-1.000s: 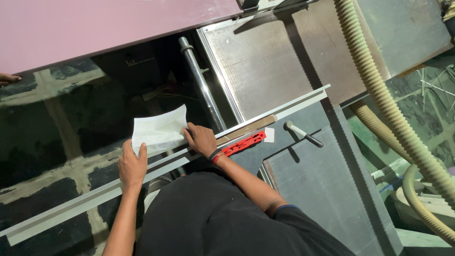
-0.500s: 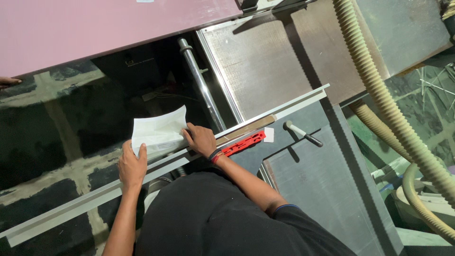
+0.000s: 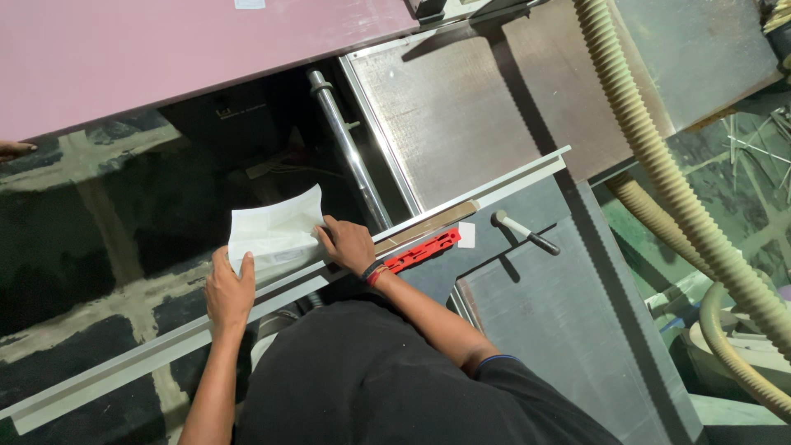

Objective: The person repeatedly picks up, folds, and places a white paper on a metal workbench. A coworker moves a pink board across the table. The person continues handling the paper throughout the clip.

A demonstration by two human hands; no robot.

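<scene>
A white sheet of paper [image 3: 276, 231] lies over a long pale metal rail [image 3: 511, 177] that runs diagonally across the machine. My left hand [image 3: 228, 288] rests on the sheet's lower left edge, fingers spread flat. My right hand [image 3: 349, 245] presses on its right edge, fingers bent down onto the paper, a red band on the wrist. Both hands touch the sheet where it meets the rail.
A red ruler-like strip [image 3: 422, 250] lies just right of my right hand. A big pink board [image 3: 165, 49] spans the top, with another person's fingertips [image 3: 15, 149] at its left edge. A steel bar [image 3: 350, 152], a lever handle [image 3: 527, 233] and ribbed hoses [image 3: 659, 173] lie to the right.
</scene>
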